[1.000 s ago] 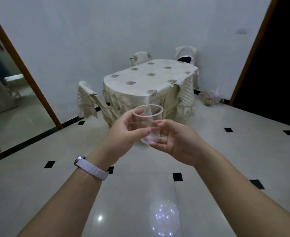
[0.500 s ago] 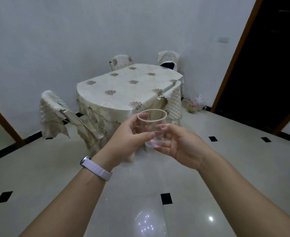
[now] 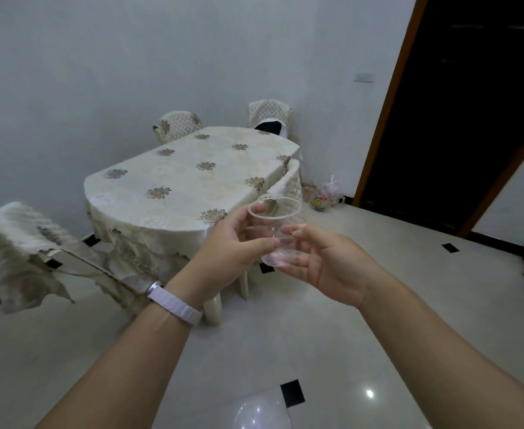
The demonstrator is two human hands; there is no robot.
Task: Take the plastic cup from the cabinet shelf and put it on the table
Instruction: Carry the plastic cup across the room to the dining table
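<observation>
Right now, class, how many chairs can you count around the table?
4. Two chairs stand at the far side by the wall, one at the right edge behind the cup, one draped at front left. Others may be hidden.

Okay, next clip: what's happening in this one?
A person is carrying a clear plastic cup with both hands: the left hand grips its side and the right hand supports it near the base. The cup is upright and looks empty. Ahead stands a table covered with a floral cloth, with covered chairs around it. The cup is in the air, not yet set down on the table.
</observation>
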